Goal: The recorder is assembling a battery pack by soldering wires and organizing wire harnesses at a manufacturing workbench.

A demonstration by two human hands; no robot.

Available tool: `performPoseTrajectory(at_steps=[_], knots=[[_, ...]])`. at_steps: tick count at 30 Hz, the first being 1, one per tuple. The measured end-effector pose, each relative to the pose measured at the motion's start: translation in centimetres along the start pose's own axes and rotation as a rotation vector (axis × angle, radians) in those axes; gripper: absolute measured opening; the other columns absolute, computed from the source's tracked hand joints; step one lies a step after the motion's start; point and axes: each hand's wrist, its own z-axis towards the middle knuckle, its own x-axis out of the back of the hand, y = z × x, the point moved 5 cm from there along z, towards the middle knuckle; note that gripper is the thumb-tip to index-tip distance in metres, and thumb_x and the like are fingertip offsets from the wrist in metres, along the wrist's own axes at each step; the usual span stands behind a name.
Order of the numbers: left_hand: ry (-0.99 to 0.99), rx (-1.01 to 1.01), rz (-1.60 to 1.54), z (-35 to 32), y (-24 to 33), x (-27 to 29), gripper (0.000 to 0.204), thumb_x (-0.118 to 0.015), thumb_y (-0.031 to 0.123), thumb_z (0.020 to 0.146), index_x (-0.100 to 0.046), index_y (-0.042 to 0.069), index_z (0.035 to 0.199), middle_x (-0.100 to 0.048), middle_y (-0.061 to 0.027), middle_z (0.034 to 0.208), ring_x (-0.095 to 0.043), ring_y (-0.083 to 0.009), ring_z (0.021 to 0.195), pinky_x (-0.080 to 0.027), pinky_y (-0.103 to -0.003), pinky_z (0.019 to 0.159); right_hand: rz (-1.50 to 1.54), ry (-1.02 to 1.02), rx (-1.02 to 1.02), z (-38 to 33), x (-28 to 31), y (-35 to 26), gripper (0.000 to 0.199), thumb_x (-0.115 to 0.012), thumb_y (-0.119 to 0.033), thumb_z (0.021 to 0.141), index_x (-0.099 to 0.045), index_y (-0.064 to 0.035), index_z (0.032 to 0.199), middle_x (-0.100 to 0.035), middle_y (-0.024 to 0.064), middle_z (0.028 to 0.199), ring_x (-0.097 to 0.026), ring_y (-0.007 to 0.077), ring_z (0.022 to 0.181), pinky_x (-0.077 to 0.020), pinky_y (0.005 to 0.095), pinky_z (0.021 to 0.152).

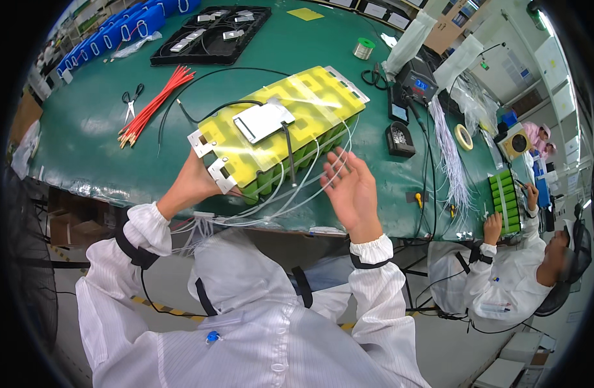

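Note:
A battery pack (317, 98) with green cells and a yellow top sheet is tilted over the green table, metal tabs at both ends. My left hand (196, 179) grips its near left end, with the fingers mostly hidden underneath. On the yellow sheet lies a flat white circuit module (261, 123), with black cables coming from it. Several thin white wires (302, 185) hang from the pack's near side and loop toward the table edge. My right hand (352, 191) is palm up beside that side, fingers spread and curled a little among the wires.
Red wires (156, 107) and scissors (132, 102) lie left, below a black tray (213, 35) of modules. Right are a solder spool (363, 49), a soldering station (416, 83), a small black box (400, 139) and a white wire bundle (447, 155). A co-worker handles another green pack (506, 200).

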Motion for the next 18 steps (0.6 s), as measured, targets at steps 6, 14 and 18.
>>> performPoseTrajectory(at_steps=[6, 14, 18], knots=[[0.058, -0.016, 0.006, -0.9, 1.6, -3.2, 0.099, -0.092, 0.019, 0.052, -0.032, 0.000, 0.129, -0.046, -0.0126, 0.124, -0.050, -0.0229, 0.112, -0.041, -0.036, 0.096, -0.094, -0.005, 0.006, -2.4, 1.4, -1.1, 0.045, -0.057, -0.028, 0.091, -0.043, -0.0035, 0.126, -0.051, 0.0008, 0.087, -0.049, 0.0119, 0.078, -0.0429, 0.0312, 0.076], [0.163, -0.006, 0.121, -2.1, 0.8, -4.5, 0.101, -0.087, 0.024, 0.059, -0.023, 0.000, 0.134, -0.033, -0.0173, 0.129, -0.039, -0.0320, 0.121, -0.034, -0.042, 0.102, -0.215, 0.017, 0.064, -5.2, 2.9, -1.5, 0.041, -0.053, -0.018, 0.092, -0.042, -0.0014, 0.127, -0.053, 0.0014, 0.089, -0.051, 0.0120, 0.081, -0.0460, 0.0315, 0.078], [0.115, 0.294, -0.146, -4.4, 0.6, -3.4, 0.094, -0.080, 0.021, 0.068, -0.020, 0.000, 0.137, -0.028, -0.0191, 0.136, -0.035, -0.0336, 0.127, -0.034, -0.044, 0.104, -0.301, 0.085, 0.178, -6.0, 4.5, -3.5, 0.044, -0.053, -0.016, 0.090, -0.042, -0.0004, 0.130, -0.052, 0.0034, 0.099, -0.053, 0.0139, 0.088, -0.0467, 0.0333, 0.083]])
